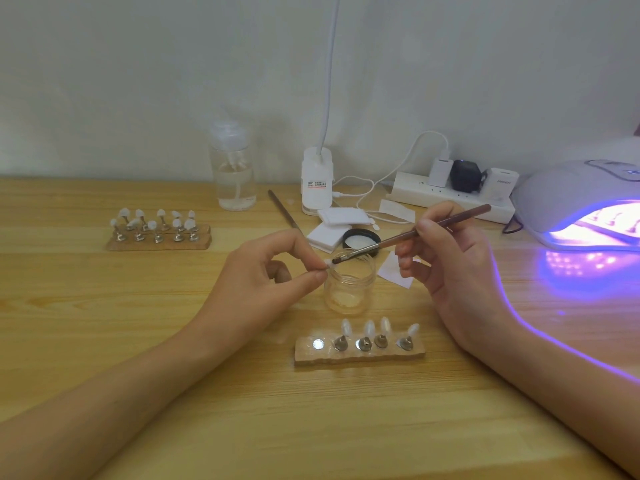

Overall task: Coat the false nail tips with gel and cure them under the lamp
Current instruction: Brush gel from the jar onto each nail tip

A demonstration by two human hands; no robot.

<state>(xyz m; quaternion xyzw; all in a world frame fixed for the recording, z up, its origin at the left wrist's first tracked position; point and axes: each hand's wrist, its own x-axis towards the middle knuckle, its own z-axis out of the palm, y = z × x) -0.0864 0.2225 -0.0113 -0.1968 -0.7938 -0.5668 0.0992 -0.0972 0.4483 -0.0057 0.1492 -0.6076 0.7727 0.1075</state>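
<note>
My left hand pinches a small white nail tip between thumb and forefinger, just above the rim of an open clear glass jar. My right hand grips a brown brush, and its bristles touch the nail tip. In front of the jar lies a wooden holder strip with several nail tips on metal stands and one bare magnet at its left end. The curing lamp at the right glows purple.
A second wooden holder full of nail tips sits at the left. Behind the jar are its black lid, white pads, a clear pump bottle, a desk lamp base, a thin metal tool and a power strip.
</note>
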